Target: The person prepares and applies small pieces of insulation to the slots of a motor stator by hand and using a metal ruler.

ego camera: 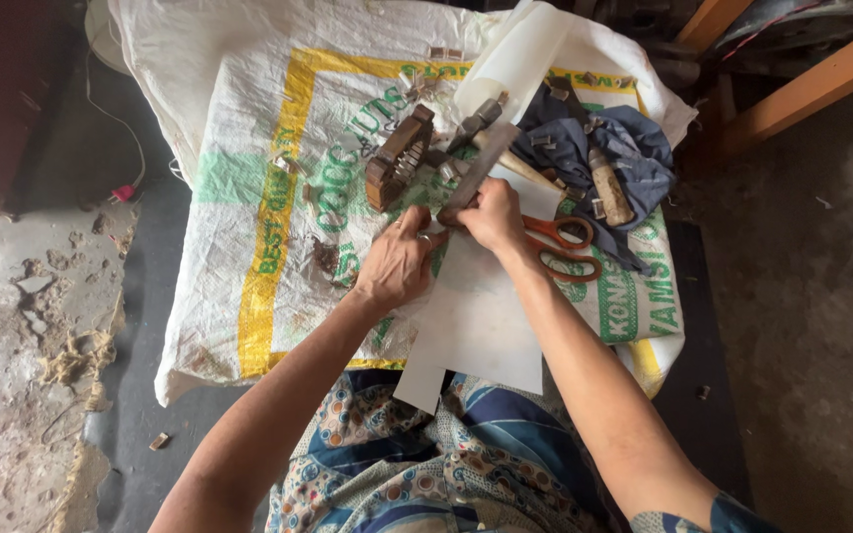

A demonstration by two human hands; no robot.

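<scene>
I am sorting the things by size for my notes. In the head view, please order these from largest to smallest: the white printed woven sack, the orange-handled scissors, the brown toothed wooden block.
1. White printed woven sack, by far the largest.
2. Orange-handled scissors.
3. Brown toothed wooden block.
The last two look nearly alike; the scissors are partly hidden, so their order is unsure.

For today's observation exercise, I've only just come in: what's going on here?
A person sits over a white woven sack with yellow and green print, spread as a work surface. Both hands meet on a flat grey metal blade above a white paper sheet: the right hand grips it, the left hand steadies beside it. Orange-handled scissors lie just right; a brown slotted wooden block, a wooden-handled tool and blue cloth lie behind.
</scene>
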